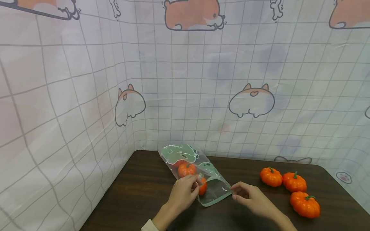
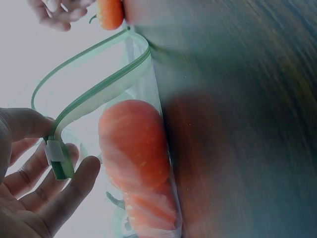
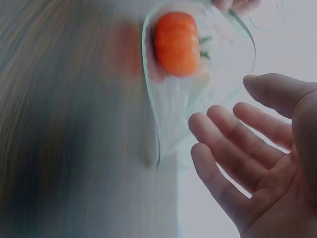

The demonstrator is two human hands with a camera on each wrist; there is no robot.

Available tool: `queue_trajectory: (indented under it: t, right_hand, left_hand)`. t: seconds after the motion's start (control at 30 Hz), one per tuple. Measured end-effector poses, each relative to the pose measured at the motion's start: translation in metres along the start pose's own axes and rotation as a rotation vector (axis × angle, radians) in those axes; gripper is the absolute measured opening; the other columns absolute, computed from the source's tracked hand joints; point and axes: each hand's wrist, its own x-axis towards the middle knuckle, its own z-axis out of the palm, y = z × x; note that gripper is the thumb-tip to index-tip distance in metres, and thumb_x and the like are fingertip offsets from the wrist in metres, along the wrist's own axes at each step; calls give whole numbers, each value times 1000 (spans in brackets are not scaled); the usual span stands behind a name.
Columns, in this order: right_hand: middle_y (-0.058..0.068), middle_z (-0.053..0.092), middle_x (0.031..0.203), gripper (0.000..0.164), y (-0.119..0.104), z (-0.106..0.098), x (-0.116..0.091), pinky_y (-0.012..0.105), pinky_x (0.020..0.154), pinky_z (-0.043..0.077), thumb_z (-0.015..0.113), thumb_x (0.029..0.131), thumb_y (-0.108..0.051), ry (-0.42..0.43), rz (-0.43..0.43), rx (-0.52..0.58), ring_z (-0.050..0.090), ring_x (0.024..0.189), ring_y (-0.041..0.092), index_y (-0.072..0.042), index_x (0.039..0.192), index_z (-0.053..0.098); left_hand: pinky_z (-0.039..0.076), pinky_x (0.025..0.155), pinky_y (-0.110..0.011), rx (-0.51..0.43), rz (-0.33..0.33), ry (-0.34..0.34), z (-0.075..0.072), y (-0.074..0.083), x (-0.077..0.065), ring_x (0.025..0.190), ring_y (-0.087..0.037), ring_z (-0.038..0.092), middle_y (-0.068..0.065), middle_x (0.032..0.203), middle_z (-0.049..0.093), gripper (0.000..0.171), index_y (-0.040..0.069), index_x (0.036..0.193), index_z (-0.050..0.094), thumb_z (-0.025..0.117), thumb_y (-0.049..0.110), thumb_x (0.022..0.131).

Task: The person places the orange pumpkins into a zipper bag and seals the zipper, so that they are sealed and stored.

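A clear zip bag point(image 1: 215, 189) with green bear prints and a green zip rim lies on the table, its mouth spread apart. Small orange pumpkins point(image 1: 187, 170) are inside it, seen through the film. My left hand point(image 1: 182, 192) holds the rim's near-left end by the white slider point(image 2: 54, 150), thumb on one side and fingers on the other. At the mouth's right corner is my right hand point(image 1: 252, 197), its fingers loosely extended and holding nothing. In the right wrist view its fingers point(image 3: 242, 144) stand apart from the rim, a pumpkin point(image 3: 177, 44) visible within the bag.
Three more orange pumpkins point(image 1: 270, 176) point(image 1: 294, 182) point(image 1: 305, 204) sit on the right of the dark wooden table point(image 1: 130, 192). A white gridded curtain point(image 1: 196, 64) with dog prints hangs behind the table and along its left side.
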Motion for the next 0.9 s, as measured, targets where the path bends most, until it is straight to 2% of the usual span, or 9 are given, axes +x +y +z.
queue_trajectory:
  t: [0.13, 0.3, 0.4, 0.5, 0.63, 0.73, 0.9]
  right_hand:
    - [12, 73, 106, 26, 4, -16, -14, 25, 75, 56, 64, 101, -24, 61, 29, -11, 67, 89, 4, -7, 120, 64]
    - [10, 72, 108, 25, 8, -34, -32, 24, 72, 55, 65, 100, -26, 163, 154, -54, 66, 86, 4, -10, 120, 64]
    - [5, 71, 105, 24, 11, -44, -43, 24, 70, 54, 66, 100, -27, 254, 218, -108, 65, 84, 2, -12, 118, 66]
    - [2, 70, 103, 23, 16, -54, -54, 24, 69, 53, 66, 100, -27, 340, 244, -173, 63, 82, 1, -11, 117, 67]
    - [0, 72, 100, 23, 26, -70, -69, 19, 69, 49, 67, 99, -30, 450, 284, -299, 57, 82, -9, -12, 114, 68]
    - [3, 72, 100, 28, 33, -83, -81, 15, 68, 45, 66, 99, -35, 523, 346, -359, 50, 81, -16, -10, 113, 69]
    - [11, 72, 105, 44, 46, -103, -100, 16, 62, 43, 62, 100, -43, 582, 485, -317, 45, 75, -18, -4, 120, 66]
  left_hand:
    - [39, 59, -16, -8, -2, -4, 0, 0, -1, 64, 2, 47, 9, 72, 61, 14, 18, 88, 71, 76, 7, 82]
    - [39, 59, -16, -14, -9, -16, 0, -1, -2, 64, 3, 45, 10, 71, 61, 14, 19, 87, 70, 76, 7, 83]
    - [40, 59, -16, -24, -17, -30, 0, 0, -3, 64, 4, 46, 11, 73, 62, 13, 19, 87, 71, 76, 8, 83]
    - [41, 60, -16, -32, -21, -39, 0, 0, -3, 65, 4, 48, 11, 74, 64, 13, 19, 87, 71, 76, 8, 84]
    - [42, 60, -16, -36, -23, -47, 0, 0, -3, 65, 3, 49, 11, 75, 65, 13, 19, 87, 71, 76, 8, 84]
    - [41, 60, -16, -43, -24, -56, 0, 0, -3, 64, 4, 48, 11, 74, 64, 13, 19, 87, 71, 76, 8, 85]
    - [40, 59, -16, -54, -22, -62, 1, 0, -2, 63, 5, 45, 11, 72, 60, 12, 19, 89, 72, 76, 8, 85]
